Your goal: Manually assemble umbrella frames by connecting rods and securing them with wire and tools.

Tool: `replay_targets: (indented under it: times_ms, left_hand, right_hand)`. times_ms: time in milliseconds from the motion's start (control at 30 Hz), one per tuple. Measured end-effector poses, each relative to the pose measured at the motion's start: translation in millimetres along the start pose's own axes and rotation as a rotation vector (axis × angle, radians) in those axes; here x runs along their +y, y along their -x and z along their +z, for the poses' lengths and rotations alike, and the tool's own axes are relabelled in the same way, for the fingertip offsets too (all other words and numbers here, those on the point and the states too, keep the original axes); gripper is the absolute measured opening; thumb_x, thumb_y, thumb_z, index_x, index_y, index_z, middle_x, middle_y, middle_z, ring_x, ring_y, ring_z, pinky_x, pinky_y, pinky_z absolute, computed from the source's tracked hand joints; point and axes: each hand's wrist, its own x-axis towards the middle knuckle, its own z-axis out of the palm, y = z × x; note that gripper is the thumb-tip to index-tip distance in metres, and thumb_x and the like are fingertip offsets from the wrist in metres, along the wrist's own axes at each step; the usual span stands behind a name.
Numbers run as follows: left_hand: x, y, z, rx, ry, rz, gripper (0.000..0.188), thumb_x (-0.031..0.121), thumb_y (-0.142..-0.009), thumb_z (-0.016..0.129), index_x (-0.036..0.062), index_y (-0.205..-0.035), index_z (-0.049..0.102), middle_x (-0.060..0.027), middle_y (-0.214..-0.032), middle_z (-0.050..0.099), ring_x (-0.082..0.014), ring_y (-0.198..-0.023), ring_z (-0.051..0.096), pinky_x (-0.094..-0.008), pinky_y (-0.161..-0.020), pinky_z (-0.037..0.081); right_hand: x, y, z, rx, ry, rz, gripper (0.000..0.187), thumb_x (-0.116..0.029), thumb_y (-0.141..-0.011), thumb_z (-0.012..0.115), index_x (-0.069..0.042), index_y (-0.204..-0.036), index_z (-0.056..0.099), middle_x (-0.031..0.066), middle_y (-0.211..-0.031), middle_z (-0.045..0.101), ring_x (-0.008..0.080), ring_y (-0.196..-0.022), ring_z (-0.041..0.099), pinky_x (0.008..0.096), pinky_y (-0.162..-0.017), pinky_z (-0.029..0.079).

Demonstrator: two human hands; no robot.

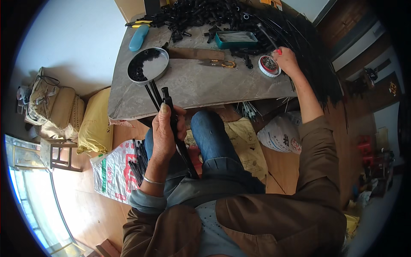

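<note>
My left hand [165, 128] is closed around several thin black rods [155, 95] and a thicker black tube with a collared end [168, 97]. They point up toward the table edge, and their lower part slants down to my lap. My right hand [287, 60] is at the right of the table, closed on a tool [269, 36] with a dark shaft and red grip; its exact kind is unclear. Beside that hand stands a white round dish [270, 73] with a red inner rim, filled with small metal parts. A round metal tin [160, 70] of small black pieces lies beyond my left hand.
Thread snips [220, 64] and a green box of thin pins [236, 40] lie on the grey table [197, 88]. Black fittings [201, 17] are piled at the back, long black rods [317, 55] at the right. A blue case [138, 37] is far left. Sacks [95, 122] stand below.
</note>
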Motion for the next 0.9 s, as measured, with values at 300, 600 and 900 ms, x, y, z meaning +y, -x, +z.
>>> replay_targets:
  times_ms: [300,600,900]
  left_hand:
    - [2,6,-1,0.003,0.003,0.022,0.055,0.050,-0.099,0.038,-0.0010,-0.093,0.056,-0.0005,-0.057,0.043,-0.0088,-0.043,0.040,-0.0232,-0.040,0.033]
    - [1,5,2,-0.002,0.010,0.030,0.053,0.049,-0.099,0.038,-0.0010,-0.094,0.056,-0.0006,-0.057,0.043,-0.0087,-0.042,0.040,-0.0232,-0.040,0.033]
    - [-2,5,-1,0.018,-0.060,0.041,0.051,0.049,-0.099,0.039,0.0008,-0.101,0.054,-0.0010,-0.063,0.045,-0.0099,-0.046,0.041,-0.0236,-0.043,0.034]
  right_hand:
    - [-20,21,-8,-0.197,0.134,0.063,0.031,-0.031,-0.080,0.066,-0.008,-0.100,0.067,0.0180,-0.102,0.066,0.0349,-0.097,0.063,0.0428,-0.083,0.049]
    - [-17,11,3,-0.131,0.186,0.012,0.026,-0.027,-0.081,0.063,-0.008,-0.099,0.067,0.0167,-0.099,0.067,0.0367,-0.096,0.062,0.0448,-0.081,0.049]
    - [-36,44,-1,-0.514,-1.130,0.185,0.019,-0.022,-0.090,0.061,-0.006,-0.081,0.059,0.0005,-0.064,0.053,0.0069,-0.054,0.044,0.0238,-0.046,0.033]
